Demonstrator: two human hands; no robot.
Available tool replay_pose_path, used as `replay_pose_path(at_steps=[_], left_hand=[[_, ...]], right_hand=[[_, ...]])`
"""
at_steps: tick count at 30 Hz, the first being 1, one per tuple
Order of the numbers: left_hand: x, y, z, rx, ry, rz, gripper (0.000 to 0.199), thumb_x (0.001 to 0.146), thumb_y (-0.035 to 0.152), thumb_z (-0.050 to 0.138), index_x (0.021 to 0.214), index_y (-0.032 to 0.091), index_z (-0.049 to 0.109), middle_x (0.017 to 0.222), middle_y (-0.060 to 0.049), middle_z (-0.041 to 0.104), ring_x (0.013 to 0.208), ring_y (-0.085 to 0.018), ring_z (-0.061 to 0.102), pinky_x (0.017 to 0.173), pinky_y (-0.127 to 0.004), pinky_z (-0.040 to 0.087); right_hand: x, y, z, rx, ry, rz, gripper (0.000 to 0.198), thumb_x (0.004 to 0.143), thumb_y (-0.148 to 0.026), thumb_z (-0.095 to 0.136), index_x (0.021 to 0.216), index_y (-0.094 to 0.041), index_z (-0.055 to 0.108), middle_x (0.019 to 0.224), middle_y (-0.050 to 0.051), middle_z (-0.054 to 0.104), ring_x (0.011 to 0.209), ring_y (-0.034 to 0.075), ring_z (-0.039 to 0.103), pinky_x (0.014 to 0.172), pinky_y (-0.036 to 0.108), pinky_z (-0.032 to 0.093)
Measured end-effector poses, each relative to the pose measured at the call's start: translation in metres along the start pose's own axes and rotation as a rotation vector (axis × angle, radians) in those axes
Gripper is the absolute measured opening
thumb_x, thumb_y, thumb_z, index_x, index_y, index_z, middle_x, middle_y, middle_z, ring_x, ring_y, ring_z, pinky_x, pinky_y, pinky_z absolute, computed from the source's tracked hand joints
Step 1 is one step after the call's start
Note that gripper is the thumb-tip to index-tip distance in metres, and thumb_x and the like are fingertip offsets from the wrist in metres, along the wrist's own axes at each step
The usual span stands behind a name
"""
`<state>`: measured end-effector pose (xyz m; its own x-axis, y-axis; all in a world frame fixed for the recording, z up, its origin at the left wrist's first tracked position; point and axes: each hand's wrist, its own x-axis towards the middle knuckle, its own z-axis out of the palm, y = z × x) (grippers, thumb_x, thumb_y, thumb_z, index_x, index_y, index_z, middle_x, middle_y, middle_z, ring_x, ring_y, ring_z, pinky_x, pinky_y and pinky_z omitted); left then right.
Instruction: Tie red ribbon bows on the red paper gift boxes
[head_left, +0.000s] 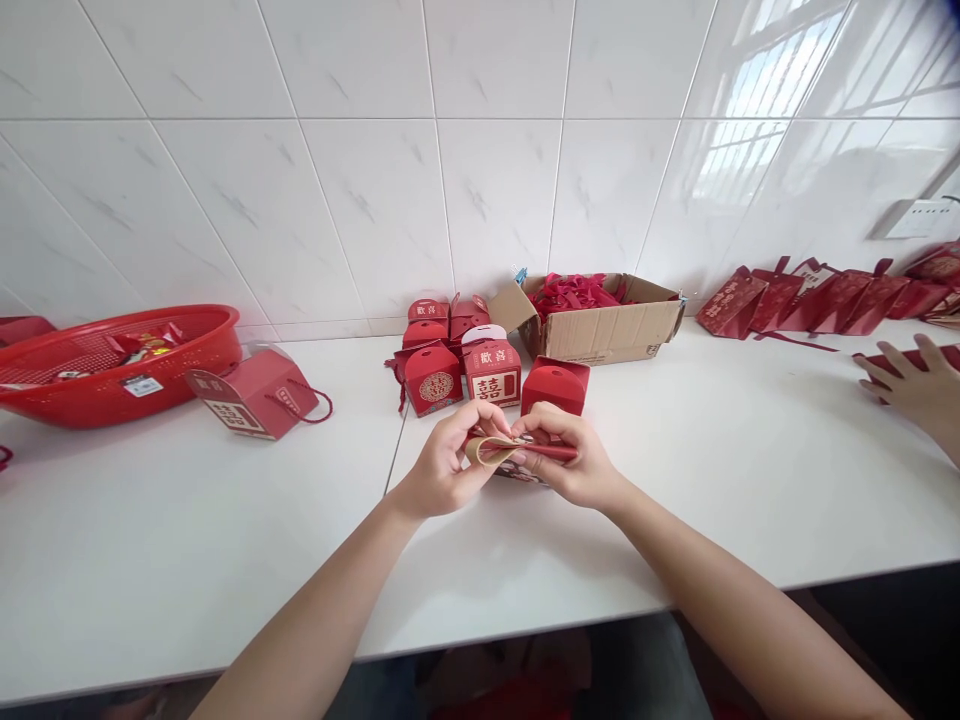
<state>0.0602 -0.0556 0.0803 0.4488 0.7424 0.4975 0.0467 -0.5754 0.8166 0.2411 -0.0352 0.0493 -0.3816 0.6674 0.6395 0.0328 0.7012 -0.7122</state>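
Note:
Between my two hands, above the table near its middle, is a partly folded red gift box (pixel 551 452) with its top edges pinched together. My left hand (pixel 450 465) is closed on its left end, where a tan inner flap (pixel 487 452) curls into a loop. Fingers and thumb of my right hand (pixel 574 460) pinch the right part of the top. My fingers hide much of the box's body. Just behind my hands stand several finished red boxes, among them a plain red one (pixel 556 385) and one with gold characters (pixel 492 375).
A cardboard carton (pixel 611 330) of red ribbons stands against the tiled wall. At left are a red plastic basket (pixel 217 320) and a red box with a cord handle (pixel 262 395). Several flat boxes (pixel 810 300) lean at right, near a co-worker's hand (pixel 911 385).

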Motion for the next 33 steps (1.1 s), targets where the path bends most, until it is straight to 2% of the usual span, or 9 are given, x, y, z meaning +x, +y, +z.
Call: replay_pose_path(at_steps=[6,12,16,19,23,27,33], left_hand=[[-0.002,-0.003,-0.001,0.101,0.012,0.029,0.014,0.083,0.022,0.058,0.095,0.018,0.052,0.078,-0.002,0.052,0.069,-0.013,0.052,0.062,-0.024,0.045],[-0.004,-0.008,-0.001,0.066,0.040,-0.002,0.021,0.082,0.021,0.060,0.100,0.019,0.050,0.089,-0.004,0.052,0.077,-0.015,0.055,0.065,-0.025,0.048],[-0.001,-0.013,0.000,0.111,0.102,0.073,0.025,0.078,0.017,0.064,0.100,0.019,0.052,0.098,-0.006,0.051,0.086,-0.016,0.056,0.068,-0.025,0.050],[0.000,-0.014,0.000,0.096,0.112,0.099,0.024,0.078,0.015,0.063,0.100,0.018,0.054,0.099,-0.007,0.056,0.089,-0.018,0.059,0.071,-0.027,0.052],[0.001,-0.017,0.001,0.047,0.112,0.058,0.023,0.079,0.016,0.064,0.101,0.017,0.058,0.093,-0.007,0.063,0.081,-0.018,0.063,0.069,-0.029,0.055],[0.001,-0.021,0.000,0.086,0.176,0.055,0.018,0.078,0.018,0.065,0.096,0.015,0.065,0.093,-0.008,0.067,0.083,-0.019,0.065,0.072,-0.029,0.056],[0.001,-0.027,0.001,0.144,0.222,0.057,0.019,0.076,0.019,0.068,0.095,0.016,0.069,0.094,-0.009,0.071,0.086,-0.021,0.067,0.075,-0.032,0.056]], right_hand=[[0.001,-0.001,-0.002,-0.048,-0.025,-0.033,0.015,0.082,-0.030,0.064,0.094,-0.020,0.065,0.075,0.002,0.057,0.066,0.013,0.054,0.058,0.027,0.046],[0.001,0.001,-0.002,-0.044,-0.003,-0.048,0.015,0.081,-0.025,0.065,0.095,-0.021,0.065,0.079,0.003,0.060,0.072,0.015,0.057,0.063,0.029,0.048],[0.002,0.004,-0.001,-0.057,0.051,-0.114,0.017,0.079,-0.019,0.066,0.096,-0.022,0.066,0.080,0.002,0.061,0.075,0.015,0.058,0.065,0.028,0.049],[0.002,0.006,-0.001,-0.085,0.089,-0.145,0.019,0.079,-0.015,0.066,0.096,-0.022,0.067,0.081,0.002,0.061,0.073,0.014,0.057,0.065,0.028,0.049],[0.002,0.009,0.000,-0.129,0.152,-0.159,0.016,0.077,-0.017,0.068,0.093,-0.022,0.068,0.079,0.002,0.059,0.069,0.014,0.057,0.063,0.029,0.049],[0.002,0.010,0.001,-0.161,0.218,-0.166,0.014,0.077,-0.019,0.069,0.090,-0.022,0.068,0.077,0.001,0.058,0.067,0.014,0.057,0.063,0.031,0.050],[0.003,0.010,0.001,-0.178,0.243,-0.156,0.011,0.076,-0.020,0.070,0.086,-0.023,0.067,0.077,0.002,0.059,0.070,0.015,0.058,0.064,0.032,0.050]])
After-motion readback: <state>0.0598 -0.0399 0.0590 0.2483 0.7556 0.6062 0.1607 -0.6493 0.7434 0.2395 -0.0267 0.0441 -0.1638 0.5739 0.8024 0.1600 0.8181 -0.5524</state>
